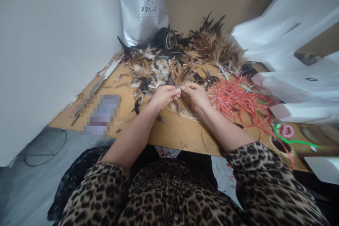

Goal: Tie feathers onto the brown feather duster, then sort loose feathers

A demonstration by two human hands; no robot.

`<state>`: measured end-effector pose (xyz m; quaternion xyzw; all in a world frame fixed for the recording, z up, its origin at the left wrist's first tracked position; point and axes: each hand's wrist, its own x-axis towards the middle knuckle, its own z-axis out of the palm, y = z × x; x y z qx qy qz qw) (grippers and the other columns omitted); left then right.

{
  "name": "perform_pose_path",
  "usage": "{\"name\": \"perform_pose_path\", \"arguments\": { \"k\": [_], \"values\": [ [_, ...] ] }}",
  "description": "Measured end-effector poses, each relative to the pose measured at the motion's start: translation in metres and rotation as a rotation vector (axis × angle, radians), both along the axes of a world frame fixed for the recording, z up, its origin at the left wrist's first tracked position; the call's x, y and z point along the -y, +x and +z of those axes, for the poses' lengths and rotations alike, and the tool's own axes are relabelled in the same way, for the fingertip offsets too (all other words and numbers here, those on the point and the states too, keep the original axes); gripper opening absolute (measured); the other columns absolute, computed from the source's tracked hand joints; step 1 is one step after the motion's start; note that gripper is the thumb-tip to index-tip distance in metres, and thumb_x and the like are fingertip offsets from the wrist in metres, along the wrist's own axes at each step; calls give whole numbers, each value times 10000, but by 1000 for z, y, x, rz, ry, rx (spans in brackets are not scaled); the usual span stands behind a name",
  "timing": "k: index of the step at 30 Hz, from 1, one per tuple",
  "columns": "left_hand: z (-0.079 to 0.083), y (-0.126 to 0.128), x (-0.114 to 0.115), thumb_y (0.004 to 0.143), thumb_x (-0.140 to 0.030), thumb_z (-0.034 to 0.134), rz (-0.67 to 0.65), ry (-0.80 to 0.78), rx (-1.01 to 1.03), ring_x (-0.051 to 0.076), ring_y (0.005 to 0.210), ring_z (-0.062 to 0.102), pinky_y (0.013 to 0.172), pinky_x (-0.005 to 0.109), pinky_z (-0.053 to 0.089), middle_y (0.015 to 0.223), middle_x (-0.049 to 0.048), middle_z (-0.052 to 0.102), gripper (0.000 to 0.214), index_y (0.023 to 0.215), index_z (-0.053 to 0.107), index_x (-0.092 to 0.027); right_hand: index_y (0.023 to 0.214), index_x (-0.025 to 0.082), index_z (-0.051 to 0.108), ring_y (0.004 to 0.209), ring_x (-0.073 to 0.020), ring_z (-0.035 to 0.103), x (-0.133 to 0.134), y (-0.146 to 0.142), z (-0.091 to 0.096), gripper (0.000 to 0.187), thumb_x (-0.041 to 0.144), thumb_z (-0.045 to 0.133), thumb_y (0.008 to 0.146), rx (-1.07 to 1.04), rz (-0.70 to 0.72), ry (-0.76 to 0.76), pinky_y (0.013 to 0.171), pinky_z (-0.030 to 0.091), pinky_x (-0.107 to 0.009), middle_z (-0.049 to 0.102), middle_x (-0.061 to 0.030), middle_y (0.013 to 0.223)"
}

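Over the wooden table, my left hand (pixel 167 96) and my right hand (pixel 195 96) meet fingertip to fingertip. Both are closed in a pinch at the base of a small bunch of brown feathers (pixel 182 75), whose tips point away from me. The fingers partly hide the quill ends. Just beyond my hands spreads a loose heap of brown, white and black feathers (pixel 159 69). Black-handled scissors (pixel 209 77) lie close to my right hand, beside a tangle of red plastic strands (pixel 235 97).
A white sewing machine (pixel 291 91) stands at the right, with a green strip (pixel 296 141) and a pink ring (pixel 287 131) near it. A silver bag (pixel 144 10) is behind the feathers. Brown feather bundles (pixel 219 49) lie at the back. Thin sticks (pixel 100 81) and a blurred-out flat item (pixel 103 114) are at left.
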<state>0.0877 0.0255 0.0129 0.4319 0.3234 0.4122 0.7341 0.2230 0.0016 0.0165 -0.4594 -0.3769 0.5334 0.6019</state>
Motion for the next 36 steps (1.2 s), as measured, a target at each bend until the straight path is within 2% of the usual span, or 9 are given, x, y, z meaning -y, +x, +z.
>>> {"name": "perform_pose_path", "arguments": {
  "k": [5,8,11,16,20,23,28,33,36],
  "values": [
    [4,-2,0,677,-181,701,53,175,-195,49,482,528,526,175,429,564,10,614,107,705,654,-89,648,173,617,536,-82,515,0,2,1,258,338,773,525,76,-2,-8,562,411,-235,594,38,586],
    [4,-4,-1,697,-175,679,57,230,-262,51,459,514,508,181,416,553,11,615,85,687,656,-95,682,165,636,545,-85,511,1,10,11,289,381,760,536,188,80,-36,535,383,-224,598,25,597],
    [1,-5,-3,716,-177,668,84,147,-233,44,451,506,485,168,395,556,12,612,96,670,650,-95,725,149,662,520,-78,472,2,29,26,330,419,744,554,505,210,-36,510,350,-221,591,17,588],
    [2,-7,-7,733,-148,662,119,-47,-62,42,550,567,480,134,388,687,49,662,74,711,652,-79,586,146,627,471,-76,421,0,61,37,318,457,690,606,1085,509,-91,499,326,-234,525,26,497],
    [2,-7,-7,743,-143,657,100,-85,-30,38,563,577,482,126,398,742,61,682,65,736,654,-78,601,162,650,473,-87,433,0,57,33,283,442,663,640,1385,637,-128,499,329,-236,532,20,488],
    [1,-7,-7,756,-144,647,89,-83,-20,36,560,581,476,120,398,730,57,683,67,742,654,-78,625,170,658,472,-88,445,1,47,30,194,362,654,649,1479,659,-144,489,322,-232,546,20,493],
    [0,-8,-6,747,-146,660,80,-96,-3,36,559,594,471,114,408,730,50,685,72,754,645,-76,629,156,637,470,-75,441,0,47,27,153,309,629,638,1220,603,-120,494,337,-218,542,31,515],
    [4,-6,-4,750,-119,651,74,-151,23,50,567,619,441,116,407,760,58,694,49,762,628,-78,668,166,596,429,-58,335,-2,45,28,288,443,666,633,614,149,38,454,286,-223,459,53,482],
    [4,-5,-3,747,-107,650,19,-202,42,69,599,643,414,110,387,816,83,703,44,761,618,-81,650,179,568,456,-70,362,-3,36,26,333,484,695,609,443,-19,115,462,302,-224,464,46,501]
  ]
}}
